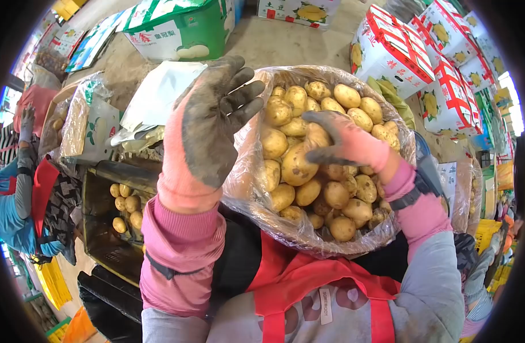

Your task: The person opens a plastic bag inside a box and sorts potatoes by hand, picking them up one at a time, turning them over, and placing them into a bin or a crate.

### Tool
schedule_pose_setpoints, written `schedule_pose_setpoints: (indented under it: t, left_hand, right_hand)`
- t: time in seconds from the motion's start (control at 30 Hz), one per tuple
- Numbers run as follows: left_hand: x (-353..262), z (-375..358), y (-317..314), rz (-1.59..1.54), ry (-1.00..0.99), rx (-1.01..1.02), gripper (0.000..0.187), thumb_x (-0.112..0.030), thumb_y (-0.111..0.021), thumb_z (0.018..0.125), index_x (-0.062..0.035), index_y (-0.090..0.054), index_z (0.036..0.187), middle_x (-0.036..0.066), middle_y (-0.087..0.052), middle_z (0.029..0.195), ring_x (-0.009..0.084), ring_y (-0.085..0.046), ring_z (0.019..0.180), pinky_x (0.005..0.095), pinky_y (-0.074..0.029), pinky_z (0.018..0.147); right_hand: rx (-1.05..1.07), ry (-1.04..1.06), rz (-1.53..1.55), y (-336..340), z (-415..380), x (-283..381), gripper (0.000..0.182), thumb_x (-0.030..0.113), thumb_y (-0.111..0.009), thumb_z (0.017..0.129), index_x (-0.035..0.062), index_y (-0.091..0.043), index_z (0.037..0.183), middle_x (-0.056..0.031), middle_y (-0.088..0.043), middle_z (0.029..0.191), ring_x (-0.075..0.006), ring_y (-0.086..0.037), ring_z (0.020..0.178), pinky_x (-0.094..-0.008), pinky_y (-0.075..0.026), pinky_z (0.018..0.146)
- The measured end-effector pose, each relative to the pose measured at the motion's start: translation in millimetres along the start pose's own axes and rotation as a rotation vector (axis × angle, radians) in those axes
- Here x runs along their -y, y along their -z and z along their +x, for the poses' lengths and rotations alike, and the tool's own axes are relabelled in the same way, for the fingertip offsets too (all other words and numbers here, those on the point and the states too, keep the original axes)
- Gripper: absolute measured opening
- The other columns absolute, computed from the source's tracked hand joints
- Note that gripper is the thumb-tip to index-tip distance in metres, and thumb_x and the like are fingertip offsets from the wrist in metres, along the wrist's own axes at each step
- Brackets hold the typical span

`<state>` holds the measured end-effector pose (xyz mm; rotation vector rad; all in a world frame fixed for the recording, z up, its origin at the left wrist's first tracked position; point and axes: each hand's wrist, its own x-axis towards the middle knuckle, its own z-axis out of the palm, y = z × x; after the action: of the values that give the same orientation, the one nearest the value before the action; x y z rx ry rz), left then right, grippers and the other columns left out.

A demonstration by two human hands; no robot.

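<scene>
In the head view a plastic-lined box (pixel 408 154) stands before me, heaped with yellow potatoes (pixel 346 96). My right hand (pixel 351 140), in a pink glove with a dark grey coating, reaches over the heap. Its thumb and fingers are closed around a potato (pixel 317 136), which is partly covered by the glove. Just below that lies a large potato (pixel 298 164) with brown marks. My left hand (pixel 214 117), gloved alike and stained dark, is raised at the box's left side. Its palm shows, the fingers are stretched out, and nothing is in it.
A dark crate (pixel 96 240) with several potatoes is at my left. White sheets (pixel 159 94) lie beyond it. A green carton (pixel 179 31) stands at the back; red-and-white potato cartons (pixel 391 51) are stacked at right. A co-worker (pixel 22 194) in blue sits at far left.
</scene>
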<state>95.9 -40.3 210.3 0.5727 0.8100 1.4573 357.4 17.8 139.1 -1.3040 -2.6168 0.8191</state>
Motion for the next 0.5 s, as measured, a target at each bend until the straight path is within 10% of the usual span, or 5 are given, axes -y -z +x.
schedule_pose_setpoints:
  t: [0.1, 0.17, 0.5]
  left_hand:
    - [0, -5, 1, -0.039, -0.029, 0.051, 0.04, -0.025, -0.052, 0.095, 0.0012, -0.05, 0.126, 0.017, -0.057, 0.121, 0.0301, -0.058, 0.107, 0.0426, -0.049, 0.093]
    - [1, -8, -2, 0.004, -0.026, 0.066, 0.04, -0.025, -0.051, 0.096, 0.0016, -0.05, 0.126, 0.018, -0.057, 0.12, 0.0308, -0.059, 0.106, 0.0433, -0.05, 0.093]
    - [2, -29, -5, 0.31, -0.117, 0.162, 0.04, -0.025, -0.05, 0.096, 0.0023, -0.048, 0.126, 0.018, -0.057, 0.12, 0.0294, -0.06, 0.106, 0.0385, -0.052, 0.091]
  right_hand:
    - [-0.079, -0.117, 0.151, 22, 12, -9, 0.06, 0.035, -0.064, 0.087, 0.0028, -0.046, 0.134, -0.0187, -0.058, 0.119, -0.0262, -0.055, 0.115, -0.0347, -0.042, 0.098]
    - [-0.251, -0.356, -0.395, 14, 41, -32, 0.059, 0.038, -0.064, 0.084, 0.0017, -0.05, 0.129, -0.021, -0.056, 0.123, -0.0289, -0.055, 0.116, -0.0375, -0.043, 0.097]
    - [0.076, -0.484, -0.689, 3, 114, -30, 0.047, 0.024, -0.064, 0.08, 0.0002, -0.056, 0.119, -0.0204, -0.062, 0.117, -0.0319, -0.061, 0.108, -0.0402, -0.049, 0.091]
